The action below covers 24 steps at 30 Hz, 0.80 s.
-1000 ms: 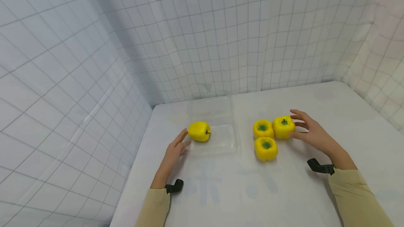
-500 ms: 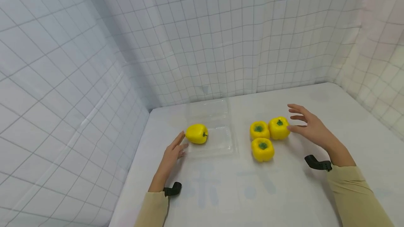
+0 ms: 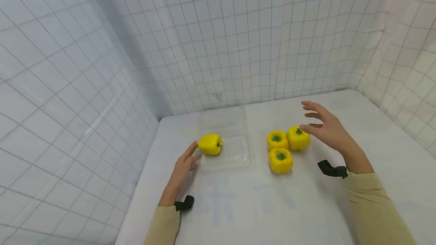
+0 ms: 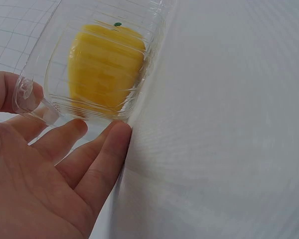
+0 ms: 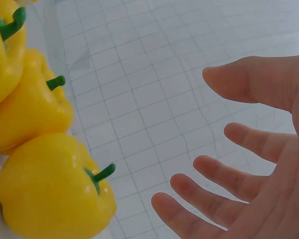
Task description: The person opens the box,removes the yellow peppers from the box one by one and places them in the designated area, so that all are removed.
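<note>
My left hand (image 3: 182, 167) rests against the left side of a clear plastic container (image 3: 242, 163), fingers extended. In the left wrist view, the fingertips (image 4: 120, 130) touch its outer wall and the thumb lies at its corner. A yellow bell pepper (image 3: 209, 144) lies on its side in the container's near left part. To the right, three more yellow peppers stand grouped: one at left (image 3: 273, 143), one in front (image 3: 281, 163), one at right (image 3: 299, 141). My right hand (image 3: 327, 127) is raised beside the right one, fingers spread and holding nothing; the right wrist view shows a gap between them.
A white table (image 3: 245, 203) carries everything. The container's clear lid section (image 3: 221, 120) lies folded back behind it. Grid-patterned white curtains (image 3: 235, 48) enclose the table at the back, left and right.
My right hand has moved up and away from the side of the right pepper. The left hand stays at the container. The view has shifted slightly; the peppers look unmoved.
</note>
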Each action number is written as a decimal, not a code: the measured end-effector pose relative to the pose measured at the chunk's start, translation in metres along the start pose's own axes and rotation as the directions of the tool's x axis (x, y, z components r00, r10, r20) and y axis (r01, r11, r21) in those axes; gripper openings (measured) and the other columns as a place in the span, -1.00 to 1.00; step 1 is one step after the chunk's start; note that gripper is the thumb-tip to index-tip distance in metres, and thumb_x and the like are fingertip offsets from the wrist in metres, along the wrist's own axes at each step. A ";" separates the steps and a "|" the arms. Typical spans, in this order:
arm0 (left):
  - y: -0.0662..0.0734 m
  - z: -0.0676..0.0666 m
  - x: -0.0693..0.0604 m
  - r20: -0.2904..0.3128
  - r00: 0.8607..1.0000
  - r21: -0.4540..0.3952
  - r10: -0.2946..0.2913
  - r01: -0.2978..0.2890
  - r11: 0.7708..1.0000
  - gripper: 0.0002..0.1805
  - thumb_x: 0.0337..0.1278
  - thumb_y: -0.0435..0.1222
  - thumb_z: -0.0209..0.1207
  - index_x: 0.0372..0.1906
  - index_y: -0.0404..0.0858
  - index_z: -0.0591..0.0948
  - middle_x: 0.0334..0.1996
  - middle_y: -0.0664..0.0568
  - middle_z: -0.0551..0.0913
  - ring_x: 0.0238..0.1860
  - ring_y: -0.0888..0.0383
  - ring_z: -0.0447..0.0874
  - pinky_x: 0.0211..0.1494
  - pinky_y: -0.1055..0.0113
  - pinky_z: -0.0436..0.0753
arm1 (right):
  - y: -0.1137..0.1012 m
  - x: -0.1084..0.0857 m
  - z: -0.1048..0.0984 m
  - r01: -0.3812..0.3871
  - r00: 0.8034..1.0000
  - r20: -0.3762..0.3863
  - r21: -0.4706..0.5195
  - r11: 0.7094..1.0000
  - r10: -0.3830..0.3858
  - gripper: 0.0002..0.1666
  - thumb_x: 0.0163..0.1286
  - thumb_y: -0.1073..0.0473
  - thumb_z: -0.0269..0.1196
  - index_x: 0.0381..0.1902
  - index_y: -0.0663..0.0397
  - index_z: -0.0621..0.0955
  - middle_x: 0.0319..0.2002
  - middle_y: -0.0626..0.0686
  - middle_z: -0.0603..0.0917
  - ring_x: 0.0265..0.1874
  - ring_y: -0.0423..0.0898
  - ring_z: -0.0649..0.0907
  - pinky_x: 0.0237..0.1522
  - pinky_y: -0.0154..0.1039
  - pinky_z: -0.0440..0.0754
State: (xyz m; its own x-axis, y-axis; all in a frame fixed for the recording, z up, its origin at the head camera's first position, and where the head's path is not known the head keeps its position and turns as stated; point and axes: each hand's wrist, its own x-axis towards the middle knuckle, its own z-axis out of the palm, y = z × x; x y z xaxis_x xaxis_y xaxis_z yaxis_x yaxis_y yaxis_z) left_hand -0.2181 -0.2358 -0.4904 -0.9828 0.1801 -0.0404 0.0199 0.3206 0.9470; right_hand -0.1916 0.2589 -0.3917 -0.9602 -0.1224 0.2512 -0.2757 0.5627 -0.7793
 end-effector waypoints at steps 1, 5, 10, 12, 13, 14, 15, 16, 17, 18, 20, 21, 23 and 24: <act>0.000 0.000 0.000 0.000 1.000 0.003 0.003 -0.003 1.000 -0.39 0.54 -0.16 -0.08 0.60 0.09 0.17 0.51 0.20 0.24 0.35 0.03 0.45 0.28 0.01 0.53 | -0.003 0.002 0.002 0.012 1.000 -0.005 0.009 1.000 -0.012 -0.11 0.40 0.04 0.34 0.57 -0.33 0.18 0.46 0.11 0.30 0.35 0.18 0.40 0.23 0.25 0.46; 0.000 0.000 0.002 -0.006 1.000 0.011 0.003 -0.003 1.000 -0.39 0.54 -0.17 -0.08 0.60 0.09 0.17 0.50 0.22 0.25 0.32 0.04 0.48 0.26 0.01 0.55 | -0.015 0.007 0.010 0.050 0.999 -0.014 0.038 0.998 -0.050 -0.12 0.39 0.08 0.35 0.56 -0.29 0.22 0.45 0.08 0.31 0.34 0.16 0.42 0.23 0.22 0.48; -0.001 0.001 0.001 -0.007 1.000 0.005 -0.019 0.019 1.000 -0.39 0.53 -0.18 -0.09 0.60 0.07 0.17 0.52 0.18 0.23 0.37 0.01 0.43 0.28 0.02 0.53 | -0.022 0.012 0.019 0.062 0.998 -0.005 0.080 0.995 -0.062 -0.13 0.38 0.10 0.36 0.54 -0.29 0.24 0.44 0.07 0.32 0.34 0.16 0.42 0.24 0.21 0.47; 0.000 0.001 0.001 -0.004 0.999 0.003 -0.032 0.032 0.999 -0.38 0.54 -0.19 -0.10 0.60 0.08 0.15 0.53 0.17 0.21 0.40 0.00 0.39 0.30 0.01 0.51 | -0.025 0.014 0.022 0.065 0.998 0.000 0.095 0.993 -0.066 -0.12 0.37 0.12 0.37 0.54 -0.30 0.24 0.44 0.08 0.32 0.34 0.16 0.42 0.25 0.21 0.46; 0.000 0.001 0.001 -0.001 0.999 0.000 -0.036 0.036 0.999 -0.38 0.54 -0.20 -0.11 0.61 0.07 0.14 0.53 0.16 0.20 0.41 -0.01 0.37 0.30 0.00 0.50 | -0.027 0.014 0.023 0.070 0.998 0.001 0.101 0.992 -0.070 -0.12 0.37 0.13 0.37 0.54 -0.30 0.24 0.44 0.09 0.32 0.34 0.16 0.42 0.25 0.21 0.46; 0.000 0.001 0.002 0.000 0.999 -0.003 -0.042 0.042 0.999 -0.38 0.54 -0.20 -0.11 0.61 0.07 0.14 0.54 0.15 0.19 0.42 -0.02 0.35 0.31 -0.01 0.50 | -0.029 0.015 0.025 0.072 0.997 0.003 0.108 0.992 -0.072 -0.13 0.37 0.13 0.37 0.54 -0.30 0.25 0.44 0.09 0.32 0.34 0.16 0.42 0.25 0.21 0.46; 0.000 0.001 0.002 0.004 0.999 -0.006 -0.042 0.042 0.999 -0.38 0.54 -0.21 -0.12 0.61 0.06 0.13 0.54 0.13 0.18 0.43 -0.04 0.34 0.32 -0.02 0.49 | -0.030 0.016 0.027 0.077 0.997 0.002 0.115 0.990 -0.077 -0.13 0.36 0.14 0.38 0.53 -0.30 0.26 0.44 0.07 0.33 0.34 0.15 0.42 0.25 0.20 0.47; 0.000 0.001 0.003 0.006 0.999 -0.007 -0.041 0.041 0.999 -0.37 0.54 -0.21 -0.12 0.61 0.05 0.12 0.55 0.12 0.17 0.43 -0.05 0.33 0.32 -0.03 0.48 | -0.032 0.017 0.028 0.082 0.997 0.002 0.119 0.990 -0.082 -0.14 0.36 0.14 0.38 0.52 -0.30 0.26 0.43 0.07 0.33 0.34 0.15 0.42 0.25 0.20 0.47; 0.000 0.001 0.002 0.009 0.999 -0.008 -0.038 0.038 0.999 -0.37 0.54 -0.21 -0.12 0.61 0.05 0.12 0.55 0.11 0.17 0.43 -0.06 0.33 0.32 -0.04 0.48 | -0.034 0.018 0.030 0.085 0.996 0.000 0.121 0.989 -0.086 -0.15 0.36 0.14 0.38 0.52 -0.30 0.27 0.43 0.06 0.34 0.34 0.15 0.43 0.25 0.19 0.47; 0.001 0.001 0.002 0.010 0.999 -0.009 -0.035 0.035 0.999 -0.37 0.54 -0.21 -0.11 0.61 0.04 0.12 0.55 0.10 0.17 0.43 -0.07 0.34 0.32 -0.04 0.48 | -0.035 0.019 0.032 0.088 0.996 0.001 0.123 0.988 -0.089 -0.15 0.36 0.14 0.38 0.51 -0.31 0.28 0.43 0.05 0.34 0.33 0.14 0.43 0.25 0.19 0.48; 0.001 0.000 0.002 0.011 0.999 -0.005 -0.030 0.030 1.000 -0.37 0.54 -0.20 -0.10 0.61 0.05 0.12 0.55 0.10 0.17 0.42 -0.06 0.35 0.31 -0.03 0.49 | -0.037 0.021 0.035 0.092 0.996 0.001 0.128 0.988 -0.093 -0.16 0.36 0.14 0.38 0.50 -0.33 0.29 0.41 0.02 0.35 0.33 0.13 0.44 0.25 0.18 0.48; 0.002 0.000 0.001 0.010 1.000 -0.003 -0.028 0.028 1.000 -0.37 0.54 -0.19 -0.09 0.61 0.06 0.13 0.54 0.12 0.18 0.41 -0.05 0.37 0.30 -0.02 0.50 | -0.038 0.022 0.037 0.091 0.996 0.002 0.126 0.988 -0.092 -0.17 0.36 0.13 0.38 0.50 -0.33 0.30 0.41 0.01 0.36 0.33 0.12 0.44 0.25 0.18 0.48; 0.002 0.000 0.001 0.003 1.000 0.006 -0.029 0.029 1.000 -0.38 0.54 -0.18 -0.09 0.60 0.09 0.14 0.54 0.15 0.20 0.39 -0.02 0.39 0.28 0.01 0.53 | -0.039 0.024 0.041 0.085 0.996 0.007 0.120 0.989 -0.087 -0.18 0.37 0.11 0.37 0.50 -0.35 0.30 0.41 0.00 0.36 0.32 0.10 0.45 0.25 0.17 0.48; 0.001 0.000 0.001 0.000 1.000 0.011 -0.029 0.029 1.000 -0.38 0.54 -0.18 -0.09 0.60 0.10 0.15 0.53 0.16 0.21 0.39 -0.01 0.40 0.27 0.02 0.54 | -0.039 0.025 0.043 0.083 0.996 0.010 0.116 0.990 -0.085 -0.19 0.37 0.11 0.37 0.50 -0.35 0.30 0.41 0.00 0.37 0.32 0.10 0.45 0.26 0.16 0.48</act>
State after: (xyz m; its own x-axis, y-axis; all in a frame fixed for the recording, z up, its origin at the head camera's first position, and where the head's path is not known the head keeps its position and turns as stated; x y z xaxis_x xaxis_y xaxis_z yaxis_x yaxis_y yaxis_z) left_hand -0.2191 -0.2352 -0.4893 -0.9831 0.1704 -0.0674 -0.0064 0.3359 0.9419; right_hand -0.2068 0.1985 -0.3795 -0.9338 -0.1776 0.3107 -0.3579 0.4516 -0.8173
